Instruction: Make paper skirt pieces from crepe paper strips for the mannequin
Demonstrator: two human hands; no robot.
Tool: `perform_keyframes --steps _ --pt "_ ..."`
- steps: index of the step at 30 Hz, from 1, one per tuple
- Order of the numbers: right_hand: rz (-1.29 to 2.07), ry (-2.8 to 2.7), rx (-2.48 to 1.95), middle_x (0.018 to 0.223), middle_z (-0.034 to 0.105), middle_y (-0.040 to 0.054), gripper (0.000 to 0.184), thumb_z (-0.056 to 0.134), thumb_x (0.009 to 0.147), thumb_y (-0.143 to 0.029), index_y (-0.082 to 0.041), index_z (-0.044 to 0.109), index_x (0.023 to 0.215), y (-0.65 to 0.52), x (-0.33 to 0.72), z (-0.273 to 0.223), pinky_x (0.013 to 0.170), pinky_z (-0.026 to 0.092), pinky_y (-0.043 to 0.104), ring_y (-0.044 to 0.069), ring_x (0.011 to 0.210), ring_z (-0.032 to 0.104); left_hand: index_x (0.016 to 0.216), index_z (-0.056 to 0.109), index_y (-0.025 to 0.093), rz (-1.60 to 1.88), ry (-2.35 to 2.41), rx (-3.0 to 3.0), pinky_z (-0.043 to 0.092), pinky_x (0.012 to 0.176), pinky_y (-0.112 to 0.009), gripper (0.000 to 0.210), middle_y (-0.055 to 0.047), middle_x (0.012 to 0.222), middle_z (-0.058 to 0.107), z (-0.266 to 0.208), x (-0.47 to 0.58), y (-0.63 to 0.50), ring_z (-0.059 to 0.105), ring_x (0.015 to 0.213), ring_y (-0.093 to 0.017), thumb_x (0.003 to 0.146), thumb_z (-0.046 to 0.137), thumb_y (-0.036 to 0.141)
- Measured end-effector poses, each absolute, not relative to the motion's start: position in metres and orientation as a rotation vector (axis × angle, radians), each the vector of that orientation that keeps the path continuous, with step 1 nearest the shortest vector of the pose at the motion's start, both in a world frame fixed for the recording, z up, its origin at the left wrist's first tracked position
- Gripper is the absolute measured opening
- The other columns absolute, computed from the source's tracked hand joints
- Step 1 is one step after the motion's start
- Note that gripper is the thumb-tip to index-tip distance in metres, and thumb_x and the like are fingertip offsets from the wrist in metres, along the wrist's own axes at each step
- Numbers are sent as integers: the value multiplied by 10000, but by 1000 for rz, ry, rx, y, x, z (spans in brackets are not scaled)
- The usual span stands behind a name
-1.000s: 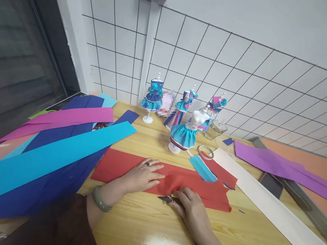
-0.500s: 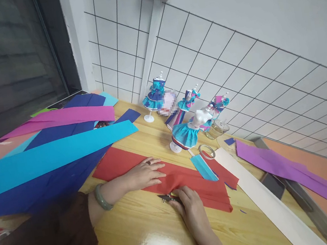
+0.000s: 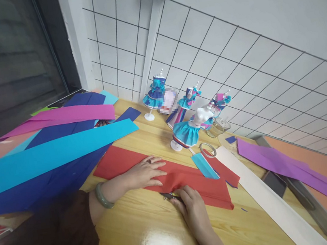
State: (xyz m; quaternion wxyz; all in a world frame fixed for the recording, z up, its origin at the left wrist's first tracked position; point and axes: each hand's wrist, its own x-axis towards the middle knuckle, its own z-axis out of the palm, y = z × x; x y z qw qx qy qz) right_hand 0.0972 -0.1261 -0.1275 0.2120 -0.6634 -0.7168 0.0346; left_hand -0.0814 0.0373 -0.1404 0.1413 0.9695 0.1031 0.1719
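A long strip of red fabric-like material (image 3: 186,176) lies slantwise across the wooden table. My left hand (image 3: 146,173), with a ring on one finger, rests flat on it with the fingers stretched out. At the strip's near edge, my right hand (image 3: 191,204) is closed around what look like small dark scissors (image 3: 170,196). Their pointed end sticks out to the left; the handles are hidden in my fingers. Just there the red edge is slightly bunched up. A light blue piece (image 3: 205,166) and a smaller red piece (image 3: 224,168) lie beyond the strip.
Dress forms in small outfits, one in a turquoise skirt (image 3: 187,132), stand at the back near a tape roll (image 3: 208,150) and a glass jar (image 3: 218,126). Blue and turquoise sheets (image 3: 54,155) cover the left. A white strip (image 3: 269,196) and purple sheets (image 3: 294,172) lie right.
The dark scissors and my right fingers have shifted very slightly along the red edge. My left hand stays flat in place, and the whole view has moved a little.
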Motion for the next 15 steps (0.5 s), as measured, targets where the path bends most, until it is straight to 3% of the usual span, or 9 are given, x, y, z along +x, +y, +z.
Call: perform_keyframes --steps 15 --pt "177 -1965 -1889 846 600 46 214 524 840 -398 -209 611 891 -122 86 -125 686 402 306 198 764 548 1217 520 260 521 288 2791 187 1069 -404 480 -71 1357 434 -142 -82 38 309 1288 -248 830 440 531"
